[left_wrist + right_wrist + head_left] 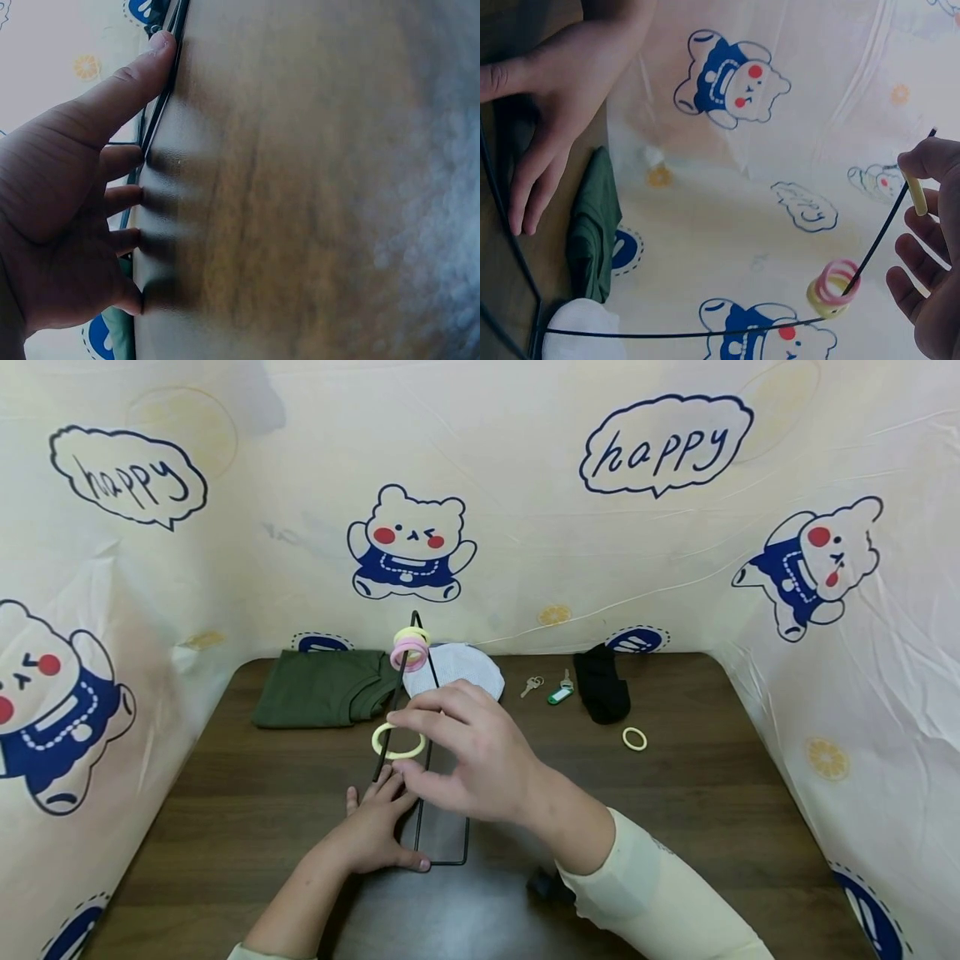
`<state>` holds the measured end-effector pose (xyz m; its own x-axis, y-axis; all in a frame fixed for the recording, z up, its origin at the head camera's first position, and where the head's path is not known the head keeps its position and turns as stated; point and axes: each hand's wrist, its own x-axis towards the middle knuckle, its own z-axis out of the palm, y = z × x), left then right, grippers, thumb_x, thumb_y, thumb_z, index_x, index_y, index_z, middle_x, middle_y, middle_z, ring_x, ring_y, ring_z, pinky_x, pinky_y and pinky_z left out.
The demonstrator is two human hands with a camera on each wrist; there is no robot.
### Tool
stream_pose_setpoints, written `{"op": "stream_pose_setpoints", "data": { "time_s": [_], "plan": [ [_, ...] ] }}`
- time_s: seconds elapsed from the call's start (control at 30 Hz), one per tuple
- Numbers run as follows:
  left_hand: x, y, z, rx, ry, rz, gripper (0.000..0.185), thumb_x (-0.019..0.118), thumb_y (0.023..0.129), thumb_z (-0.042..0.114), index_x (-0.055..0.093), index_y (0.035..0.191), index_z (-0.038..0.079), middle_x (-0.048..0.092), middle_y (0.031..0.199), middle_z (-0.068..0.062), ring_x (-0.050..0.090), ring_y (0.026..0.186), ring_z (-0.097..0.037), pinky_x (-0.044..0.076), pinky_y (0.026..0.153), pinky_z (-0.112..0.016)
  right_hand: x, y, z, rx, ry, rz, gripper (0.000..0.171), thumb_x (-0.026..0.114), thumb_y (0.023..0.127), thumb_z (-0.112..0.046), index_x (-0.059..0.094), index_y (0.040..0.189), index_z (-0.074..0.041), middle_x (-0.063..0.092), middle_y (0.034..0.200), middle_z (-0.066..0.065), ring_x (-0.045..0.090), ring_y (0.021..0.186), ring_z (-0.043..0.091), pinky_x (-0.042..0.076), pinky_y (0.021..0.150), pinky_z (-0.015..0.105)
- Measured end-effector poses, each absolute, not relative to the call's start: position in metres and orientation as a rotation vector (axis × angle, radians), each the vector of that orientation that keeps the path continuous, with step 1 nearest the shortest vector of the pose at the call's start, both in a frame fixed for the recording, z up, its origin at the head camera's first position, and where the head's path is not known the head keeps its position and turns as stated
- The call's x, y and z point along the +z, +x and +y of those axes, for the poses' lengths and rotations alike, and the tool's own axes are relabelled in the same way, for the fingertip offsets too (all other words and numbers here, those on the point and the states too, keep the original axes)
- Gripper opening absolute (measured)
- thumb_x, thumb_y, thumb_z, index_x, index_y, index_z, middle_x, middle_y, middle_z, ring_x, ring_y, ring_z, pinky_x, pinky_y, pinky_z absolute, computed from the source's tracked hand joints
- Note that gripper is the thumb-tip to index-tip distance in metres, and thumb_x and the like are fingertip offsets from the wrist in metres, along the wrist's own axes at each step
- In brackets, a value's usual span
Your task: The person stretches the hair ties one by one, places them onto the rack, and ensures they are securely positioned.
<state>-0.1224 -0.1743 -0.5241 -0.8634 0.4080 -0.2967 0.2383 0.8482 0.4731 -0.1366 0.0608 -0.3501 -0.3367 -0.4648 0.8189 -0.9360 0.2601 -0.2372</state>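
The left hand (pixel 375 835) lies flat, fingers straight, pressing the wire stand (pixel 420 727) base onto the surface (pixel 675 793), likely to steady it. The right hand (pixel 472 752) has its grip pinching a yellow ring (pixel 398 740) at the upright rod, below 2 rings (pixel 410 647) already threaded near the top
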Motion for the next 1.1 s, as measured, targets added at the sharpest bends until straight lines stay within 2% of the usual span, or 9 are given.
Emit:
{"op": "stream_pose_setpoints", "data": {
  "time_s": [0.07,0.43,0.53,0.77,1.1],
  "plan": [
    [-0.523,-0.123,-0.174,0.589,0.471,2.630,0.122,0.089,0.063,0.071,0.036,0.163,0.027,0.011,0.174,-0.009,-0.005,0.159,-0.039,-0.004,0.106,-0.085,-0.351,-0.142,0.060,0.970,1.250,-1.934,0.034,0.080,0.087,-0.022,0.076,0.117,-0.007,0.071,0.111,0.004,0.062,0.102,0.014,0.050,0.090,0.026],
    [-0.522,-0.122,-0.173,0.567,0.471,2.645,0.124,0.088,0.062,0.072,0.036,0.163,0.022,0.015,0.174,-0.006,-0.002,0.159,-0.040,-0.002,0.107,-0.085,-0.355,-0.172,0.052,0.969,1.150,-1.998,0.036,0.081,0.087,-0.023,0.077,0.119,-0.009,0.072,0.119,0.006,0.064,0.113,0.020,0.048,0.102,0.029],
    [-0.522,-0.123,-0.173,0.566,0.467,2.639,0.124,0.088,0.062,0.072,0.036,0.163,0.022,0.014,0.174,-0.006,-0.003,0.159,-0.040,-0.002,0.107,-0.085,-0.356,-0.180,0.051,0.961,1.115,-2.017,0.037,0.082,0.087,-0.023,0.077,0.121,-0.010,0.072,0.122,0.006,0.063,0.115,0.020,0.048,0.101,0.029],
    [-0.522,-0.123,-0.173,0.568,0.469,2.635,0.124,0.088,0.062,0.072,0.036,0.164,0.023,0.014,0.174,-0.005,-0.003,0.159,-0.039,-0.002,0.107,-0.084,-0.357,-0.195,0.054,0.959,1.060,-2.053,0.040,0.083,0.086,-0.024,0.076,0.123,-0.011,0.067,0.121,0.006,0.059,0.108,0.021,0.049,0.090,0.029],
    [-0.522,-0.123,-0.172,0.562,0.455,2.626,0.124,0.088,0.062,0.072,0.035,0.164,0.024,0.013,0.174,-0.006,-0.003,0.159,-0.039,-0.002,0.107,-0.084,-0.359,-0.201,0.057,0.898,0.997,-2.138,0.045,0.083,0.087,-0.028,0.074,0.129,-0.012,0.062,0.127,0.006,0.054,0.112,0.020,0.047,0.093,0.032]
  ]
}}
